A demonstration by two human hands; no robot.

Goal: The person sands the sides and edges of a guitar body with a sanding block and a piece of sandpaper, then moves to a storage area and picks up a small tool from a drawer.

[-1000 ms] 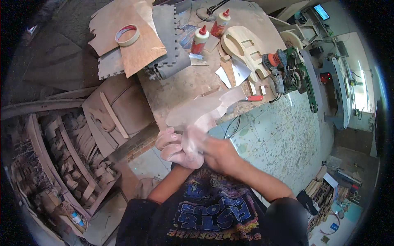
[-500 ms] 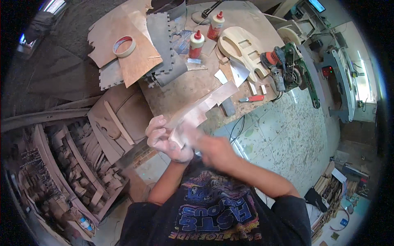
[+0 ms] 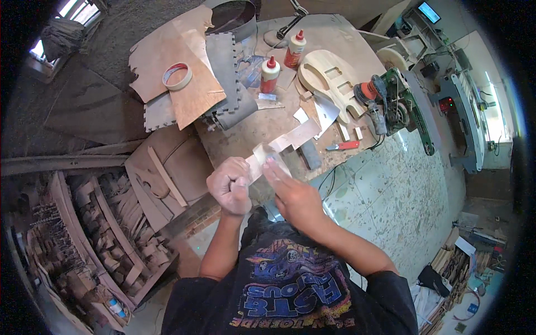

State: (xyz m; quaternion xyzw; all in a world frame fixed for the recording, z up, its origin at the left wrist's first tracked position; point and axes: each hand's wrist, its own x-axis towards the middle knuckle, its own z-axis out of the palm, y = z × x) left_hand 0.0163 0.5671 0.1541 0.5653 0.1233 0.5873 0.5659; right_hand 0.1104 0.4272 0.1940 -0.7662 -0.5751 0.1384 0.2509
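A long pale strip of wood [image 3: 296,135] with stepped edges slants from my hands toward the bench. My left hand [image 3: 230,187] is closed in a fist around its near end. My right hand [image 3: 298,201] presses its fingers against the strip close to my left hand. A small pale, curved piece shows at its fingertips; whether it is a loose sheet or part of the strip, I cannot tell. Beyond the strip, a dark grey block [image 3: 309,154] and a red-handled utility knife [image 3: 342,146] lie by the bench's near edge.
Two glue bottles [image 3: 269,75] stand on the bench [image 3: 234,134], left of a guitar-shaped wooden body [image 3: 321,72]. An orange-and-grey sander [image 3: 371,89] sits at the right. A tape roll [image 3: 177,77] rests on plywood at the left. Offcuts fill a wooden rack [image 3: 111,240] at lower left.
My right hand has gone from a blur to a clear shape, its fingers extended on the strip. My left hand has closed into a fist and turned. The whole view has shifted slightly.
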